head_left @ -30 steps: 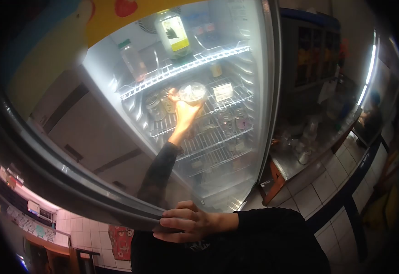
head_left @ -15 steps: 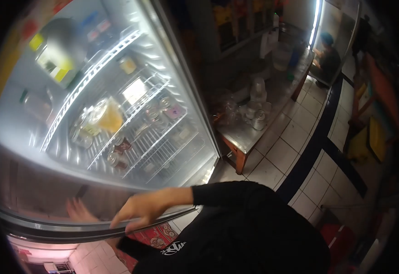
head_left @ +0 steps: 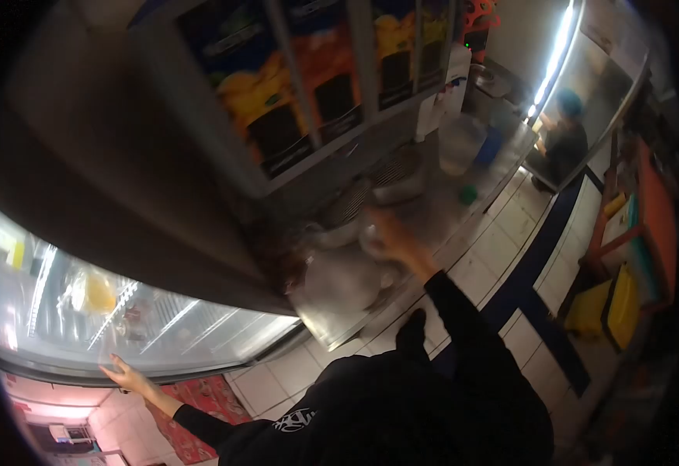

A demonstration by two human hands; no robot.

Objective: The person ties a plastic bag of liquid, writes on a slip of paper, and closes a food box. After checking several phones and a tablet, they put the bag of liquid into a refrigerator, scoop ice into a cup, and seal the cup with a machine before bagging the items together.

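My left hand is at the lower edge of the refrigerator's glass door, fingers stretched out and apart. Behind the glass, shelves hold a clear bag with something yellow. My right hand reaches over the metal-topped table, its fingers smeared by motion. Clear plasticware lies right at its fingertips; whether the hand grips it I cannot tell. Nearer me on the same table is a blurred, pale, see-through heap.
Juice dispensers with fruit pictures stand behind the table, with drip trays below. A clear jug is farther along. One person is by a lit glass cabinet. A yellow bin and an orange shelf line the right.
My view has swung right, from the refrigerator towards the table. My right hand has gone from the refrigerator door to the table. My left hand now shows at the door edge.
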